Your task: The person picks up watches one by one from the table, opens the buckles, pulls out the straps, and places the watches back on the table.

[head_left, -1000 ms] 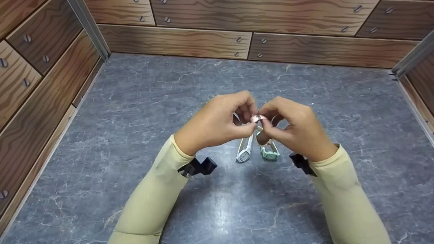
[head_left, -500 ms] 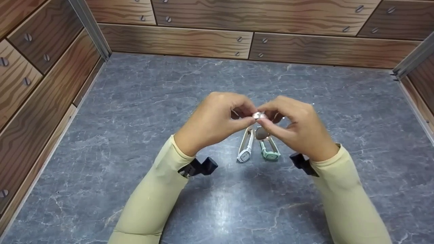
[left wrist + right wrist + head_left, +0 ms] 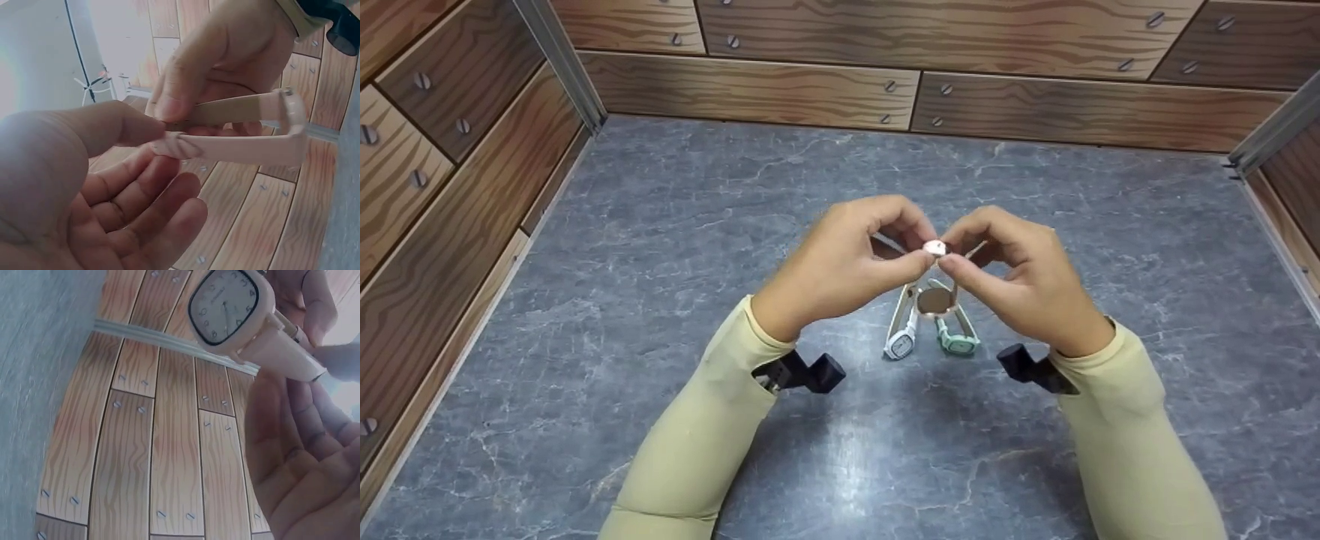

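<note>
Both hands hold a pale pink wristwatch (image 3: 230,306) up over the table. Thumb and fingertips of my left hand (image 3: 847,259) pinch one end of its strap (image 3: 242,149). Facing it, my right hand (image 3: 1020,274) pinches the other strap end close by, so the band forms a loop. The fingers partly hide where the ends meet. The watch case hangs below the fingers, its square rounded dial showing in the right wrist view. Behind and below it on the table lie a white wristwatch (image 3: 900,345) and a mint green wristwatch (image 3: 958,343), side by side.
The grey marbled tabletop (image 3: 660,262) is bounded by wood-patterned panels (image 3: 750,90) at the back and both sides. A black wrist camera mount (image 3: 821,373) sticks out from the left sleeve, another (image 3: 1020,364) from the right.
Both hands have risen slightly with the pink wristwatch, and its hanging case shows more fully between them. The right fingers have shifted their pinch a little. The two watches on the table stay put.
</note>
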Demonstrator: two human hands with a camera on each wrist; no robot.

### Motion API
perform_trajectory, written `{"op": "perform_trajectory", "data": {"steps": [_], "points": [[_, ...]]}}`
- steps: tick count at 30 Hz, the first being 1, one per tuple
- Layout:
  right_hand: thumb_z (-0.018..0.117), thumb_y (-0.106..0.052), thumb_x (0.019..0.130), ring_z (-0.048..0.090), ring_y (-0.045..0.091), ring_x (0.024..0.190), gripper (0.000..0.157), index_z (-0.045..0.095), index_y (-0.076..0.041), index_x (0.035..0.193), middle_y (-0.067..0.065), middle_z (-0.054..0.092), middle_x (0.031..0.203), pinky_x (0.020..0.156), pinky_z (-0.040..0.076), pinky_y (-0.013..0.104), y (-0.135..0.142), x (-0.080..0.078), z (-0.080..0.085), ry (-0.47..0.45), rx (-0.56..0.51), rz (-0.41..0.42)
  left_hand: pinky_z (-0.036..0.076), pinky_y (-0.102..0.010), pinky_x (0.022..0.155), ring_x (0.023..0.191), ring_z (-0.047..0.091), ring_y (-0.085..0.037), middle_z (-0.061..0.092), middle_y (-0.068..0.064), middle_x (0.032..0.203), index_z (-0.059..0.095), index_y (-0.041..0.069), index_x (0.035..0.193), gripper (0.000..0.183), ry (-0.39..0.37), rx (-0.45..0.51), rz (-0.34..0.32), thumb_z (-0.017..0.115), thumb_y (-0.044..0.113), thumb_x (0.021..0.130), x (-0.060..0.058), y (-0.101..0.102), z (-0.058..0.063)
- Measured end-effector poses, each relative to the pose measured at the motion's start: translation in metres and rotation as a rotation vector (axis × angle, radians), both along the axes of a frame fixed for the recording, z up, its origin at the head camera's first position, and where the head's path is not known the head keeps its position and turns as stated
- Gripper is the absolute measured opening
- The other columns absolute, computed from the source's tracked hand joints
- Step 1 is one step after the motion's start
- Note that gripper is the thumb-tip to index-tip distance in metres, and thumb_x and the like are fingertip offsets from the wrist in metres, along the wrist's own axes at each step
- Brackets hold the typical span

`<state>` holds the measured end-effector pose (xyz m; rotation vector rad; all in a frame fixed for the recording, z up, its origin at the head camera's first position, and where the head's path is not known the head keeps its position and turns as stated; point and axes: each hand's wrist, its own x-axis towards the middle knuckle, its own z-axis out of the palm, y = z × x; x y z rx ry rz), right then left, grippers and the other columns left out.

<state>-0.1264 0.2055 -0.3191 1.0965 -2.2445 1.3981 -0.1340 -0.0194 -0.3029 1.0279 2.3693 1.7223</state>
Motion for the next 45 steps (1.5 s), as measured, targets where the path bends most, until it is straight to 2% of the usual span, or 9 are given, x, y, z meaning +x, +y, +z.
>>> {"op": "perform_trajectory", "data": {"steps": [4, 8, 15, 19, 24, 28, 34, 40, 45], "points": [[0.071, 0.004, 0.095, 0.067, 0.012, 0.079, 0.009, 0.068, 0.005, 0.104, 0.006, 0.07, 0.09, 0.07, 0.058, 0.022, -0.0004, 0.0016, 0.0012, 0.003, -0.076, -0.017, 0.058, -0.027, 0.087, 0.096, 0.067, -0.009, 0.071, 0.0, 0.102, 0.067, 0.008, 0.108, 0.015, -0.004, 0.004, -0.012, 0.074, 0.012, 0.095, -0.0009, 0.0017, -0.0011], [0.071, 0.003, 0.095, 0.068, 0.014, 0.083, 0.01, 0.068, 0.005, 0.104, 0.008, 0.07, 0.092, 0.073, 0.059, 0.023, 0.0004, 0.0022, 0.0016, 0.005, -0.108, -0.019, 0.058, -0.026, 0.085, 0.089, 0.069, -0.008, 0.073, 0.001, 0.095, 0.069, 0.008, 0.106, 0.015, 0.006, -0.018, 0.01, 0.076, 0.014, 0.094, -0.0009, 0.0022, -0.0016], [0.072, 0.006, 0.091, 0.07, 0.013, 0.084, 0.015, 0.068, 0.006, 0.105, 0.011, 0.072, 0.092, 0.075, 0.059, 0.025, 0.0027, -0.0008, -0.0007, 0.007, -0.015, -0.037, 0.056, -0.022, 0.08, 0.08, 0.067, -0.005, 0.073, 0.004, 0.086, 0.072, 0.011, 0.099, 0.007, 0.056, -0.085, 0.034, 0.074, 0.015, 0.095, 0.0, 0.0018, -0.0018], [0.073, 0.008, 0.089, 0.07, 0.012, 0.084, 0.017, 0.073, 0.0, 0.104, 0.005, 0.074, 0.093, 0.074, 0.059, 0.024, 0.0026, -0.0013, -0.0001, 0.044, 0.017, -0.057, 0.057, -0.022, 0.083, 0.081, 0.067, -0.002, 0.074, 0.005, 0.088, 0.073, 0.011, 0.1, 0.007, 0.076, -0.118, 0.048, 0.074, 0.016, 0.096, -0.0003, 0.0025, -0.0019], [0.072, 0.009, 0.087, 0.068, 0.011, 0.082, 0.016, 0.072, -0.003, 0.097, 0.002, 0.073, 0.092, 0.074, 0.059, 0.024, 0.0025, -0.0019, 0.0002, 0.067, 0.037, -0.06, 0.057, -0.022, 0.083, 0.08, 0.068, 0.0, 0.076, 0.006, 0.089, 0.076, 0.012, 0.103, 0.011, 0.092, -0.154, 0.06, 0.076, 0.021, 0.096, -0.0008, 0.0036, -0.0025], [0.074, 0.005, 0.087, 0.068, 0.01, 0.082, 0.016, 0.073, -0.007, 0.097, -0.001, 0.072, 0.092, 0.074, 0.058, 0.024, 0.0017, -0.0009, 0.0006, 0.053, 0.073, -0.063, 0.054, -0.02, 0.077, 0.078, 0.066, 0.002, 0.075, 0.01, 0.087, 0.079, 0.016, 0.1, 0.013, 0.13, -0.237, 0.077, 0.075, 0.028, 0.097, 0.0008, 0.0034, -0.002], [0.078, -0.009, 0.093, 0.07, 0.01, 0.084, 0.011, 0.078, -0.015, 0.103, -0.009, 0.074, 0.097, 0.079, 0.057, 0.022, 0.0025, 0.0004, 0.0008, 0.005, 0.195, -0.072, 0.052, -0.023, 0.068, 0.073, 0.063, 0.002, 0.074, 0.013, 0.083, 0.079, 0.019, 0.093, 0.015, 0.176, -0.372, 0.096, 0.072, 0.03, 0.099, -0.0003, 0.0023, -0.0047], [0.076, -0.007, 0.094, 0.068, 0.009, 0.08, 0.007, 0.076, -0.013, 0.098, -0.01, 0.072, 0.093, 0.074, 0.058, 0.023, 0.0033, -0.0014, -0.0004, 0.009, 0.231, -0.053, 0.054, -0.025, 0.075, 0.083, 0.067, 0.003, 0.077, 0.014, 0.09, 0.081, 0.021, 0.098, 0.015, 0.183, -0.432, 0.1, 0.072, 0.033, 0.099, -0.002, 0.0024, -0.0064], [0.075, -0.002, 0.093, 0.066, 0.009, 0.079, 0.009, 0.075, -0.011, 0.096, -0.007, 0.071, 0.09, 0.07, 0.057, 0.021, 0.0044, -0.0008, -0.0015, 0.015, 0.189, -0.054, 0.055, -0.026, 0.079, 0.087, 0.069, 0.001, 0.078, 0.012, 0.094, 0.081, 0.02, 0.101, 0.014, 0.187, -0.426, 0.079, 0.072, 0.03, 0.099, -0.0022, 0.0018, -0.0047]]}}
